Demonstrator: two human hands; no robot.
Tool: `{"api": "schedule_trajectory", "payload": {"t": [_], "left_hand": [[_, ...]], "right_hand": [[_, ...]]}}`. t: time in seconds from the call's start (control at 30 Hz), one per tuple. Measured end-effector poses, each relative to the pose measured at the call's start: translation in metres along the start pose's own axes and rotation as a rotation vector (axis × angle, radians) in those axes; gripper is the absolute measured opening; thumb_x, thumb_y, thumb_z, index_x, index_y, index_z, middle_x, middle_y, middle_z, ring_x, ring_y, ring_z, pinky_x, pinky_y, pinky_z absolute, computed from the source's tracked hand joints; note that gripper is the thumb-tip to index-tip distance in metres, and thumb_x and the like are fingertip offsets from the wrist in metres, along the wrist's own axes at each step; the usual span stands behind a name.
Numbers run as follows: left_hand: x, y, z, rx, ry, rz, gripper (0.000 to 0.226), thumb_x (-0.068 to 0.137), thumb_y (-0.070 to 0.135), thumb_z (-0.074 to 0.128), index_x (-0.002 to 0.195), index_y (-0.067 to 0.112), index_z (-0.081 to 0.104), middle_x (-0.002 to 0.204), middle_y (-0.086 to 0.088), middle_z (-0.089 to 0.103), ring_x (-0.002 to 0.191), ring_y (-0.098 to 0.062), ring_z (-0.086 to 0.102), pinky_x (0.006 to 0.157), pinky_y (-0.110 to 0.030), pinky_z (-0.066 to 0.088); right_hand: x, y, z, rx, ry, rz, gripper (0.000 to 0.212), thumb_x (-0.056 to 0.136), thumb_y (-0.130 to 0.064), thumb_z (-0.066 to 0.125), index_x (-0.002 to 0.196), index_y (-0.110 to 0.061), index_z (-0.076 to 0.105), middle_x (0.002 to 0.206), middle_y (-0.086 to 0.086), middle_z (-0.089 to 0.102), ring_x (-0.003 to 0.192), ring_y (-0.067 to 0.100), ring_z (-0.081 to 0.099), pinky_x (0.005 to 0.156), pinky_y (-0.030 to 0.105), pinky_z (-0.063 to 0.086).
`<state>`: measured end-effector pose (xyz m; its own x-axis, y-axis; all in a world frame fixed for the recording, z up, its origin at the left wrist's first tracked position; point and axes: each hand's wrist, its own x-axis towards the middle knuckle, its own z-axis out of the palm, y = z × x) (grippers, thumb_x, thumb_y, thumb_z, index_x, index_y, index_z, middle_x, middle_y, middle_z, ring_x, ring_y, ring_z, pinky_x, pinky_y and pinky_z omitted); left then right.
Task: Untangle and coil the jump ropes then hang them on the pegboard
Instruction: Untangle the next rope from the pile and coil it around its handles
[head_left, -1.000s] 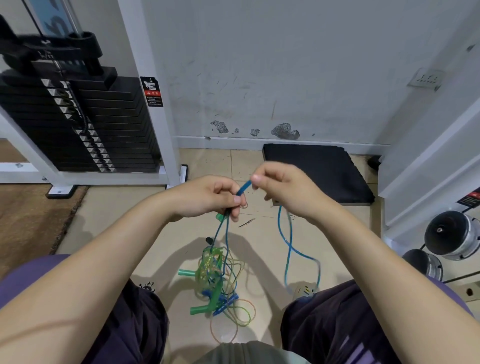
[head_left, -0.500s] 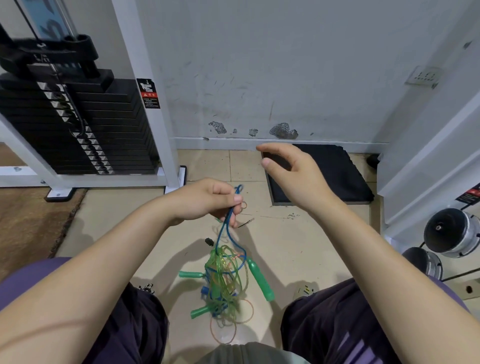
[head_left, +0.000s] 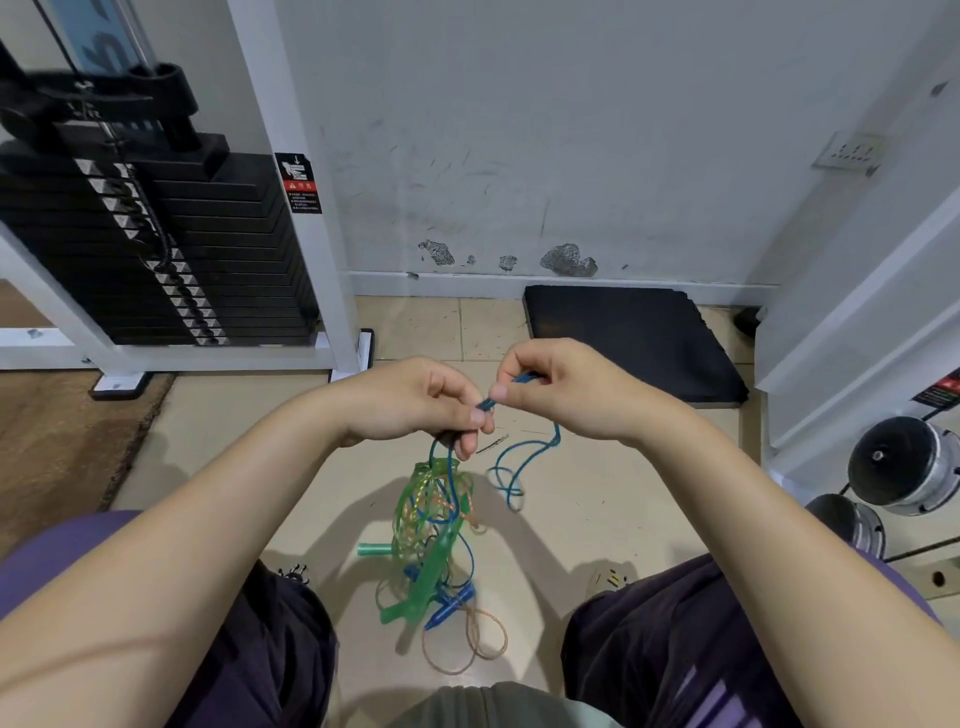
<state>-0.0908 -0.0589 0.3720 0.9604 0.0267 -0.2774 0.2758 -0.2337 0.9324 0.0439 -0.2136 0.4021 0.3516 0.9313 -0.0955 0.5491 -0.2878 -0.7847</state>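
A tangle of jump ropes (head_left: 434, 540) hangs from my hands down to the tiled floor: green, blue and orange cords with green handles (head_left: 423, 582) and blue handles (head_left: 449, 608). My left hand (head_left: 415, 402) grips the blue cord where the bundle hangs. My right hand (head_left: 558, 384) pinches the same blue rope (head_left: 524, 457) a few centimetres to the right; a loose blue loop drops from it to the floor. No pegboard is in view.
A black weight stack (head_left: 156, 249) in a white frame (head_left: 306, 208) stands at the left. A black foam mat (head_left: 631, 340) lies against the wall ahead. Dumbbell ends (head_left: 906, 465) sit at the right. My knees flank the tangle.
My right hand, which had let go and lifted open toward the mat, has come back and pinched the blue cord beside my left hand. A blue loop now hangs at the right.
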Motion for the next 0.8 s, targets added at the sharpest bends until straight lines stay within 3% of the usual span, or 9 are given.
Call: {"api": "schedule_trajectory", "payload": {"t": [0.07,0.17,0.3,0.37,0.43,0.5,0.6,0.7,0.8], "left_hand": [[0.002,-0.005,-0.002,0.172,0.023,-0.079,0.017,0.094,0.02,0.066,0.096,0.006,0.075,0.083,-0.002,0.074,0.082,-0.013,0.064,0.088,-0.03,0.05],[0.005,-0.011,-0.002,0.348,0.065,-0.152,0.021,0.089,0.031,0.072,0.098,0.013,0.078,0.075,0.007,0.065,0.074,-0.006,0.053,0.074,-0.026,0.041],[0.008,-0.009,0.002,0.191,0.1,-0.067,0.016,0.093,0.021,0.067,0.098,0.009,0.076,0.083,0.003,0.074,0.076,-0.006,0.064,0.071,-0.021,0.048],[0.01,-0.009,0.003,0.114,0.131,-0.026,0.017,0.096,0.016,0.064,0.098,0.002,0.073,0.081,0.001,0.076,0.072,-0.008,0.069,0.065,-0.02,0.049],[0.01,-0.007,0.002,0.017,0.179,0.008,0.016,0.097,0.013,0.061,0.095,0.002,0.072,0.08,-0.002,0.077,0.069,-0.012,0.07,0.062,-0.02,0.049],[0.01,-0.005,-0.001,-0.073,0.231,0.042,0.016,0.098,0.012,0.058,0.09,0.005,0.071,0.078,-0.003,0.076,0.066,-0.013,0.071,0.06,-0.02,0.051],[0.009,-0.004,-0.004,-0.156,0.306,0.085,0.018,0.097,0.013,0.059,0.085,0.007,0.071,0.08,-0.006,0.077,0.066,-0.015,0.071,0.059,-0.02,0.053],[0.009,-0.003,-0.006,-0.247,0.344,0.119,0.017,0.096,0.017,0.06,0.088,0.008,0.071,0.08,-0.006,0.076,0.067,-0.016,0.072,0.058,-0.019,0.053],[0.008,-0.002,-0.008,-0.302,0.365,0.123,0.017,0.094,0.021,0.06,0.094,0.008,0.071,0.079,-0.006,0.076,0.067,-0.018,0.073,0.058,-0.019,0.053]], "right_hand": [[0.002,0.001,-0.001,0.079,0.094,-0.039,0.016,0.092,-0.014,0.067,0.078,-0.018,0.061,0.06,-0.014,0.051,0.056,0.001,0.04,0.056,0.016,0.033],[0.004,0.002,-0.003,0.234,0.256,-0.106,0.011,0.093,-0.01,0.064,0.083,-0.013,0.06,0.073,-0.001,0.051,0.068,0.009,0.042,0.065,0.024,0.036],[0.006,0.007,-0.006,0.272,0.38,-0.076,0.009,0.094,-0.014,0.063,0.087,-0.008,0.062,0.078,0.003,0.056,0.073,0.009,0.049,0.073,0.025,0.042],[0.009,0.011,-0.008,0.221,0.462,-0.036,0.004,0.093,-0.016,0.066,0.092,-0.012,0.065,0.093,0.004,0.063,0.083,0.013,0.055,0.081,0.027,0.045],[0.012,0.014,-0.008,0.134,0.555,0.005,0.015,0.09,-0.017,0.069,0.104,-0.016,0.062,0.112,0.005,0.063,0.101,0.013,0.059,0.091,0.021,0.044],[0.012,0.013,-0.008,0.078,0.613,0.007,0.018,0.089,-0.016,0.07,0.105,-0.014,0.061,0.109,0.003,0.063,0.097,0.012,0.059,0.083,0.017,0.044],[0.009,0.012,-0.005,0.155,0.365,0.016,0.002,0.089,-0.012,0.07,0.088,-0.011,0.068,0.076,0.0,0.064,0.066,0.009,0.057,0.066,0.02,0.045],[0.006,0.012,0.003,0.031,0.063,0.057,0.005,0.084,-0.017,0.077,0.087,-0.015,0.073,0.066,-0.008,0.06,0.055,-0.002,0.049,0.057,0.013,0.04],[0.008,0.013,0.008,0.012,0.096,0.074,0.006,0.082,-0.016,0.079,0.086,-0.014,0.074,0.067,-0.006,0.059,0.06,0.004,0.049,0.062,0.021,0.042]]}}
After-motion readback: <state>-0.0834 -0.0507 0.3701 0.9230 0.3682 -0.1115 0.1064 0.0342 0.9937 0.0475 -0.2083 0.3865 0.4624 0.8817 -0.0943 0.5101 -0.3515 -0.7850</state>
